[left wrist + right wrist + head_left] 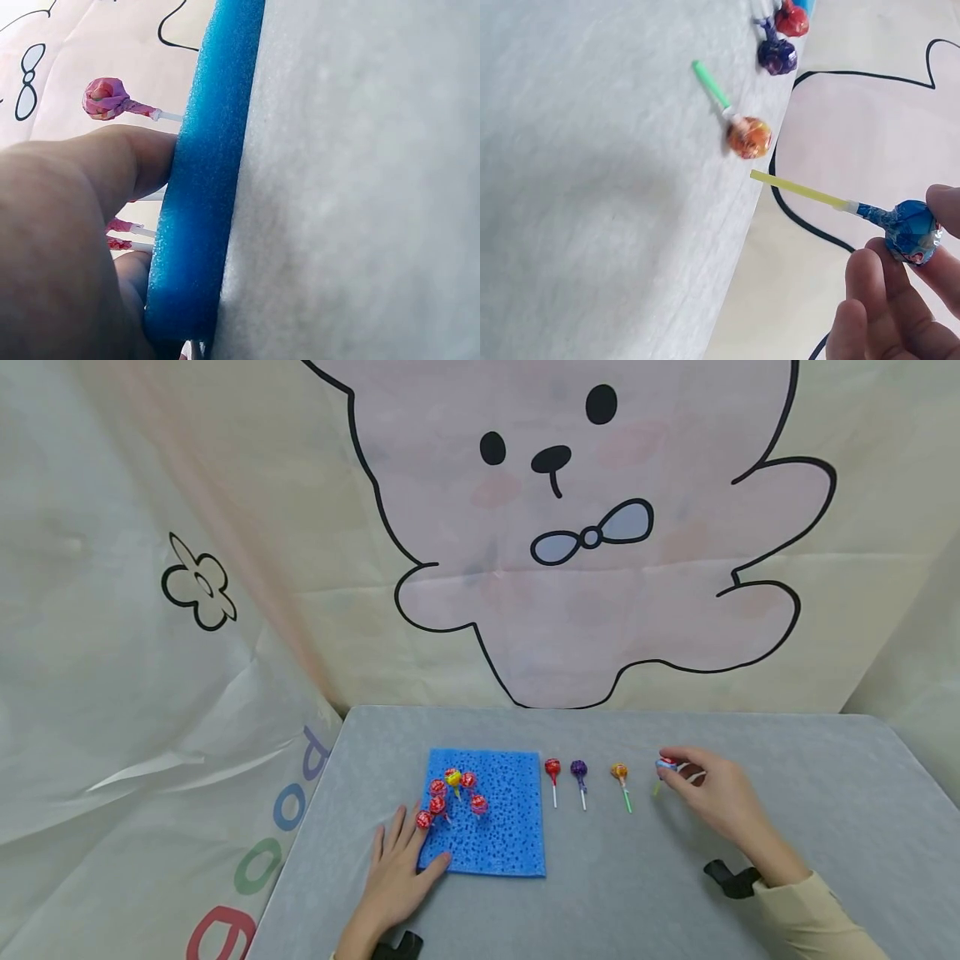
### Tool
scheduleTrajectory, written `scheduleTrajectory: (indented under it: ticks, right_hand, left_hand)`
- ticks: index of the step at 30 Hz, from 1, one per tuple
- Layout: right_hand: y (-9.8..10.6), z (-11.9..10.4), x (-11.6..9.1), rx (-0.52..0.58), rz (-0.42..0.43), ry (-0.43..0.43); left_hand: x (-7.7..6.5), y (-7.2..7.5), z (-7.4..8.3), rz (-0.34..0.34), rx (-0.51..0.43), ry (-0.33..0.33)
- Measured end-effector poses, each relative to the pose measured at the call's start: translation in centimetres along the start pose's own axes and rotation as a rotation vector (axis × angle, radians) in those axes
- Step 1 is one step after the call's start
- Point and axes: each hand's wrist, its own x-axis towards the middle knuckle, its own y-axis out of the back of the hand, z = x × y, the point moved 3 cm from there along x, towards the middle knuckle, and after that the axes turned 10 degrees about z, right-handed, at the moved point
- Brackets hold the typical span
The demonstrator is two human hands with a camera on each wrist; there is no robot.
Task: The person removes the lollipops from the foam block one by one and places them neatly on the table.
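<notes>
A blue foam board lies on the table, with several red-wrapped lollipops and a yellow one stuck upright in its left half. My left hand rests on the board's lower left corner, fingers spread, thumb along the front edge. In the left wrist view the foam's thick side shows beside that hand. My right hand pinches a blue-wrapped lollipop by its candy head, to the right of the board. Its yellow stick points away from the fingers.
Right of the board, a red lollipop, a purple lollipop and an orange lollipop with a green stick lie in a row on the grey tabletop. A cloth with a cartoon bear hangs behind the table.
</notes>
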Motion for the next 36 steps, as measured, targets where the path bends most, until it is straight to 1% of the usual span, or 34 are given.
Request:
scheduleTrajectory:
  ticks: [7, 15, 17, 20, 24, 27, 32, 36]
  right_hand:
    - [0.3, 0.7, -0.1, -0.035, -0.017, -0.013]
    - [-0.2, 1.2, 0.2, -0.072, -0.029, -0.011]
    - [-0.6, 1.4, 0.4, -0.091, -0.054, -0.015]
    - [-1.3, 1.6, 0.7, -0.114, -0.115, -0.034]
    - [-2.2, 1.8, 1.2, -0.112, -0.191, -0.067]
    - [-2.9, 2.0, 1.7, -0.115, -0.238, -0.076]
    - [-3.9, 2.4, 2.3, -0.131, -0.304, -0.086]
    - [-4.4, 2.8, 2.6, -0.151, -0.345, -0.068]
  left_hand:
    - [0.0, 0.0, 0.0, -0.006, 0.006, 0.001]
    - [0.0, -0.1, -0.2, 0.013, 0.01, -0.011]
    - [-0.1, -0.1, -0.2, 0.017, 0.009, -0.013]
    - [-0.1, -0.1, -0.2, 0.018, 0.007, -0.011]
    - [0.0, -0.1, -0.1, 0.013, 0.013, -0.009]
    - [0.0, -0.1, 0.0, 0.008, 0.008, -0.01]
    - [0.0, -0.1, 0.0, 0.007, 0.007, -0.011]
    - [-0.1, -0.1, 0.0, 0.01, 0.01, -0.011]
